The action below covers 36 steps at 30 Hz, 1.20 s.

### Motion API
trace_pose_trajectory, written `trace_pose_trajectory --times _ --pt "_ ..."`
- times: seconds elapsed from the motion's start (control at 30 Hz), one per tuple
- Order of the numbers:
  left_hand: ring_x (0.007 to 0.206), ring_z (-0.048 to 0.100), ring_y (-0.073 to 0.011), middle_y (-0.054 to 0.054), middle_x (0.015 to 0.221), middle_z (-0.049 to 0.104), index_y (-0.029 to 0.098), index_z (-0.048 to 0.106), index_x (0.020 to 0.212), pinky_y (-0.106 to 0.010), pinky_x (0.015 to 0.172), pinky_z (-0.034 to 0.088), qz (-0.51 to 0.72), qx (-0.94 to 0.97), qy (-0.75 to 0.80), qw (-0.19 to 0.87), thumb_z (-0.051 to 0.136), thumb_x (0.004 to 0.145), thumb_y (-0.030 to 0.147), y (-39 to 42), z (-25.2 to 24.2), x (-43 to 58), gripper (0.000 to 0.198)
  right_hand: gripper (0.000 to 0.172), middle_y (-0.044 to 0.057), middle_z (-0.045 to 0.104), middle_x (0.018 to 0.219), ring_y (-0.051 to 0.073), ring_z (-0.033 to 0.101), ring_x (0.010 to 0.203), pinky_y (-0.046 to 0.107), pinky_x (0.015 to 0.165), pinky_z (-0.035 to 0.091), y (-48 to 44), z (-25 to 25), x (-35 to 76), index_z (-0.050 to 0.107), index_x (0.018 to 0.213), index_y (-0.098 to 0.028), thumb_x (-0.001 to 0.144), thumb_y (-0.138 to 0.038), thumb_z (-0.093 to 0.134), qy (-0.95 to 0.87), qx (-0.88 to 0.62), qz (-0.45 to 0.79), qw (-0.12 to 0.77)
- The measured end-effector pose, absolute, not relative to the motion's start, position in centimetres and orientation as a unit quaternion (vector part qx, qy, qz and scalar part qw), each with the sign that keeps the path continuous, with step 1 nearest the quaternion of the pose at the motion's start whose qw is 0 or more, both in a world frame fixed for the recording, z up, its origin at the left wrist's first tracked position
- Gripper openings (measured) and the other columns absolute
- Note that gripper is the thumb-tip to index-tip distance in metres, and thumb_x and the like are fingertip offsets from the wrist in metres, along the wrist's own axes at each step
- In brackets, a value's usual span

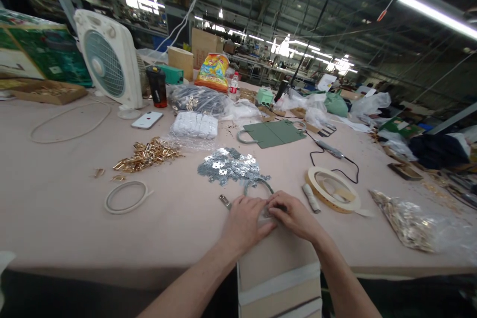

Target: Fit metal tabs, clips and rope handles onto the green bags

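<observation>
A beige panel with pale strips across it lies in front of me and hangs past the table's front edge. From its far end a green loop handle sticks out. My left hand is closed over the panel's far left part, its thumb stretched toward the right hand. Beside it, the fingers of my right hand are pinched together at the panel's far end; what they hold is hidden. A small metal clasp lies left of the left fingers. Just beyond the handle is a pile of flat silver metal plates.
Gold metal fittings and a narrow tape roll lie to the left. Rightward are a wide tape roll, a grey cylinder and a bag of metal parts. Farther back are a green panel, a corded tool and a fan.
</observation>
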State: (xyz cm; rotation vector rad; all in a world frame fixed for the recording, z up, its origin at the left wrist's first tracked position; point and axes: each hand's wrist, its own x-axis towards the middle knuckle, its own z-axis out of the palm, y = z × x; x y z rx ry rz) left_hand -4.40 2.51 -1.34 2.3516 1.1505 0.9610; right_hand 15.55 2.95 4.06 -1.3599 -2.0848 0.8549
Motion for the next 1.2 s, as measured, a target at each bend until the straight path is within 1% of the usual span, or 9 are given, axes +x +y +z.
trace_pose_trajectory --times 0.2,0.37,0.63,0.73,0.83,0.9,1.0,1.07,1.2 --pt "0.114 0.062 -0.0261 -0.004 0.118 0.072 0.029 0.065 0.128 -0.046 0.110 0.040 0.339 0.827 0.408 0.190 0.076 0.090 0.046 2.5 -1.3 -4.5 0.043 0.016 0.005 0.070 0.099 0.022 0.066 0.097 0.036 0.094 0.051 3.2 4.0 15.3 0.072 0.084 -0.022 0.092 -0.012 0.062 -0.783 -0.509 0.280 0.222" --pt "0.114 0.062 -0.0266 -0.004 0.118 0.073 0.028 0.065 0.126 -0.047 0.109 0.041 0.342 0.825 0.403 0.198 0.074 0.092 0.046 2.6 -1.4 -4.6 0.040 0.014 0.005 0.069 0.099 0.021 0.065 0.096 0.035 0.092 0.051 3.1 3.8 15.2 0.072 0.087 -0.022 0.091 -0.011 0.063 -0.797 -0.501 0.260 0.213" --pt "0.114 0.062 -0.0278 -0.004 0.118 0.073 0.028 0.065 0.125 -0.048 0.110 0.040 0.341 0.822 0.408 0.205 0.076 0.089 0.046 2.6 -1.2 -4.7 0.042 0.015 0.006 0.070 0.096 0.021 0.067 0.094 0.035 0.089 0.053 3.6 5.1 15.1 0.075 0.086 -0.023 0.091 -0.013 0.065 -0.810 -0.485 0.276 0.182" --pt "0.116 0.062 -0.0258 -0.004 0.121 0.073 0.027 0.064 0.127 -0.047 0.111 0.040 0.343 0.826 0.402 0.197 0.066 0.096 0.034 2.5 -1.1 -4.9 0.032 0.012 0.007 0.071 0.098 0.022 0.067 0.096 0.036 0.091 0.054 3.8 5.1 15.3 0.075 0.089 -0.023 0.093 -0.017 0.065 -0.813 -0.474 0.286 0.182" --pt "0.118 0.062 -0.0239 -0.003 0.124 0.072 0.027 0.062 0.131 -0.046 0.113 0.039 0.342 0.829 0.398 0.191 0.058 0.095 0.019 2.6 -1.0 -5.2 0.037 0.011 0.007 0.072 0.102 0.023 0.066 0.102 0.037 0.095 0.053 3.7 4.6 15.7 0.075 0.093 -0.024 0.097 -0.021 0.064 -0.809 -0.463 0.301 0.202" --pt "0.118 0.062 -0.0235 -0.003 0.124 0.072 0.028 0.062 0.132 -0.046 0.113 0.039 0.340 0.830 0.397 0.192 0.056 0.095 0.017 2.6 -1.1 -5.3 0.039 0.012 0.007 0.072 0.104 0.023 0.066 0.105 0.038 0.097 0.053 3.5 4.2 15.9 0.074 0.095 -0.024 0.099 -0.023 0.063 -0.807 -0.458 0.304 0.214" --pt "0.116 0.062 -0.0229 -0.002 0.122 0.073 0.028 0.062 0.132 -0.045 0.110 0.041 0.339 0.830 0.399 0.194 0.051 0.100 0.017 2.8 -1.2 -5.3 0.035 0.013 0.007 0.070 0.104 0.023 0.065 0.105 0.037 0.096 0.053 3.0 4.1 15.8 0.071 0.096 -0.024 0.101 -0.022 0.059 -0.812 -0.459 0.286 0.218" --pt "0.113 0.063 -0.0228 -0.003 0.117 0.073 0.029 0.063 0.131 -0.044 0.106 0.043 0.338 0.825 0.409 0.192 0.049 0.103 0.019 2.9 -1.3 -5.1 0.033 0.015 0.007 0.069 0.106 0.023 0.065 0.104 0.037 0.095 0.053 2.7 4.2 15.6 0.070 0.096 -0.024 0.102 -0.020 0.056 -0.821 -0.461 0.265 0.205" --pt "0.107 0.064 -0.0233 -0.004 0.109 0.073 0.029 0.065 0.129 -0.043 0.101 0.045 0.332 0.814 0.440 0.183 0.049 0.104 0.024 3.1 -1.6 -4.7 0.029 0.019 0.008 0.067 0.110 0.023 0.066 0.104 0.037 0.094 0.054 1.9 4.2 15.1 0.068 0.099 -0.025 0.104 -0.018 0.050 -0.836 -0.474 0.210 0.179"
